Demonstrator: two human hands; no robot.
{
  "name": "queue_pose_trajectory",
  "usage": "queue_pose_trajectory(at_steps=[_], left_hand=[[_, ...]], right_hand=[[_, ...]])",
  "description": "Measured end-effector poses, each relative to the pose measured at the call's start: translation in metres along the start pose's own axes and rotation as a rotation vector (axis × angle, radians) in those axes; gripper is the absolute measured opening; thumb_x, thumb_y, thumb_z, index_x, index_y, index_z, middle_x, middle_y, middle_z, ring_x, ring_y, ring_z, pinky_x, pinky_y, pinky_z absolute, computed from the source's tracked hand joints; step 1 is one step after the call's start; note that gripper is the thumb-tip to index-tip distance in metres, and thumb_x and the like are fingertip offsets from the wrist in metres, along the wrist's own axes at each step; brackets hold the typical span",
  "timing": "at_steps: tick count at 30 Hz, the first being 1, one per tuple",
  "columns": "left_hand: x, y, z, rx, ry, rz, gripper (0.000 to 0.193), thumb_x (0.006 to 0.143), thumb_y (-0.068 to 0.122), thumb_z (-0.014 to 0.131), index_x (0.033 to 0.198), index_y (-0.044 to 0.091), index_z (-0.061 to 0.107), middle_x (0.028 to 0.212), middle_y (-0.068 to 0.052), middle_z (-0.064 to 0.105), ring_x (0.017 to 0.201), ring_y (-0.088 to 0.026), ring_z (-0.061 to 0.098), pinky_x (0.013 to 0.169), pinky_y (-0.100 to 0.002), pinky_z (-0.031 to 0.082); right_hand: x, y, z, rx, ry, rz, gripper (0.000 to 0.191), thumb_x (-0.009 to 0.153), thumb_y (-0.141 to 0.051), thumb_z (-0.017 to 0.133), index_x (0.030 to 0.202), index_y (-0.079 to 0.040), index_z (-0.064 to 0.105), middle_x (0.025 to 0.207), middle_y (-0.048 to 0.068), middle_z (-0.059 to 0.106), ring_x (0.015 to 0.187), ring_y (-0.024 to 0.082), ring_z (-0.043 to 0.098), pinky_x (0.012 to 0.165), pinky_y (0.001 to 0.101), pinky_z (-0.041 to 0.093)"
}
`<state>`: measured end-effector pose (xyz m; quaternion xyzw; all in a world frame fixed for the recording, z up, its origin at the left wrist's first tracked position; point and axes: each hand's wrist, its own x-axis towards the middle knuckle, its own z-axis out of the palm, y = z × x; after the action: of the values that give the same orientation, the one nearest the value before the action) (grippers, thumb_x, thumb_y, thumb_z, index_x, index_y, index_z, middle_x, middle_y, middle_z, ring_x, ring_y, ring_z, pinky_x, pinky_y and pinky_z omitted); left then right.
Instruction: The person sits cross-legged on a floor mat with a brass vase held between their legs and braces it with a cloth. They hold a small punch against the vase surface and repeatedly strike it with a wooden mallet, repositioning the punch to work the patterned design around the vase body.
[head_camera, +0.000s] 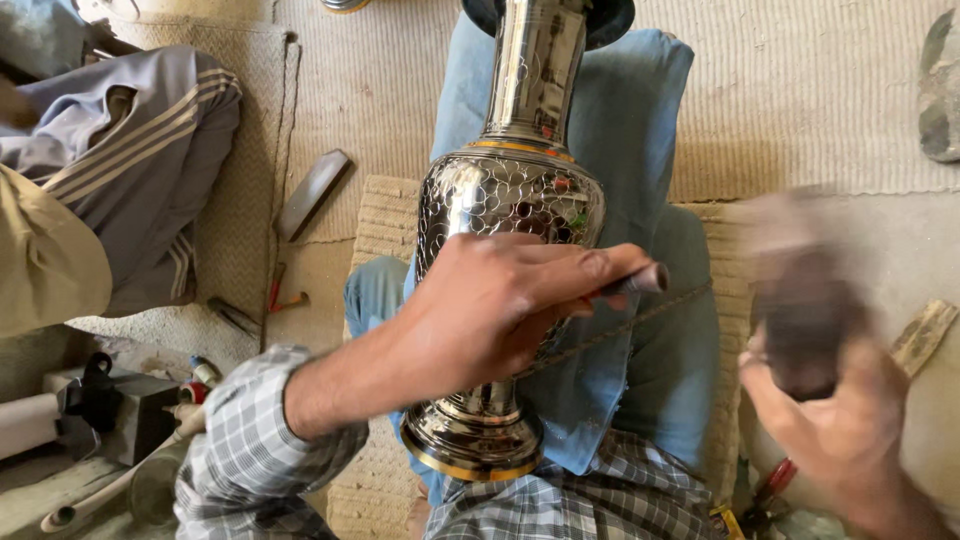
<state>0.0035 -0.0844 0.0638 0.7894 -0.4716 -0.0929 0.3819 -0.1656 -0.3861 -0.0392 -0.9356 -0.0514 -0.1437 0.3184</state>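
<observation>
The vase (510, 200), a polished metal piece with a gold-toned band at shoulder and foot, lay across the person's lap on blue cloth (620, 130), neck pointing away and foot nearest the body. The left hand (490, 310) was clenched around a slim dark punch (640, 281), its tip set against the vase's belly. The right hand (840, 420) gripped a dark mallet (800, 310), raised to the right and blurred by motion.

Work done, as judged: a scale-like engraved pattern covered the belly above the left hand, and floral figures showed on the neck. Work outstanding: the foot and lower stem appeared plain and smooth; the area under the hand could not be assessed. The engraving seemed well advanced but not finished.

Surroundings: woven mat (800, 90) beneath; a flat bar (313, 192) and red-handled pliers (283, 294) lay to the left, well apart; another person's striped sleeve (150, 130) sat at upper left
</observation>
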Motion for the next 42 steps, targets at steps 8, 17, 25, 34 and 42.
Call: queue_pose_trajectory(at_steps=[8, 17, 25, 34, 42], left_hand=[[-0.021, 0.017, 0.013, 0.013, 0.332, -0.161, 0.058, 0.087, -0.011, 0.070, 0.141, 0.005, 0.058, 0.111, -0.008, 0.077, 0.085, -0.019, 0.076, 0.072, -0.032, 0.060], [-0.032, 0.019, 0.030, -0.190, 0.547, -0.242, 0.040, 0.098, -0.007, 0.072, 0.135, 0.002, 0.058, 0.111, -0.008, 0.077, 0.089, -0.011, 0.080, 0.074, -0.025, 0.065], [-0.033, 0.014, 0.019, -0.245, 0.462, -0.197, 0.039, 0.099, -0.005, 0.072, 0.135, 0.004, 0.060, 0.116, -0.008, 0.077, 0.094, -0.014, 0.080, 0.082, -0.027, 0.065], [-0.034, 0.013, 0.018, -0.115, 0.430, -0.133, 0.041, 0.095, -0.006, 0.073, 0.132, 0.007, 0.063, 0.112, -0.006, 0.077, 0.097, -0.021, 0.079, 0.082, -0.030, 0.062], [-0.040, 0.010, 0.039, -0.206, 0.619, -0.181, 0.039, 0.093, -0.012, 0.070, 0.129, -0.004, 0.057, 0.104, -0.011, 0.078, 0.083, -0.011, 0.077, 0.071, -0.024, 0.063]], right_hand=[[0.085, -0.036, -0.057, -0.155, -0.332, 0.008, 0.088, 0.074, 0.004, 0.077, 0.156, -0.010, 0.048, 0.108, 0.017, 0.066, 0.076, 0.022, 0.068, 0.066, 0.0334, 0.055], [0.124, -0.033, -0.072, -0.096, -0.449, -0.058, 0.087, 0.076, 0.011, 0.069, 0.153, -0.021, 0.045, 0.077, 0.006, 0.062, 0.058, 0.018, 0.055, 0.053, 0.0319, 0.046], [0.140, 0.000, -0.089, -0.193, -0.298, -0.902, 0.068, 0.070, 0.014, 0.065, 0.133, -0.006, 0.048, 0.096, 0.024, 0.062, 0.067, 0.030, 0.060, 0.062, 0.0409, 0.051], [0.105, -0.002, -0.085, -0.019, -0.482, -0.013, 0.074, 0.074, 0.006, 0.068, 0.145, -0.009, 0.051, 0.099, 0.009, 0.063, 0.068, 0.013, 0.059, 0.062, 0.0286, 0.050], [0.146, -0.059, -0.079, -0.244, -0.475, -0.221, 0.094, 0.072, 0.011, 0.066, 0.156, -0.025, 0.043, 0.081, 0.005, 0.065, 0.059, 0.018, 0.055, 0.054, 0.0381, 0.046]])
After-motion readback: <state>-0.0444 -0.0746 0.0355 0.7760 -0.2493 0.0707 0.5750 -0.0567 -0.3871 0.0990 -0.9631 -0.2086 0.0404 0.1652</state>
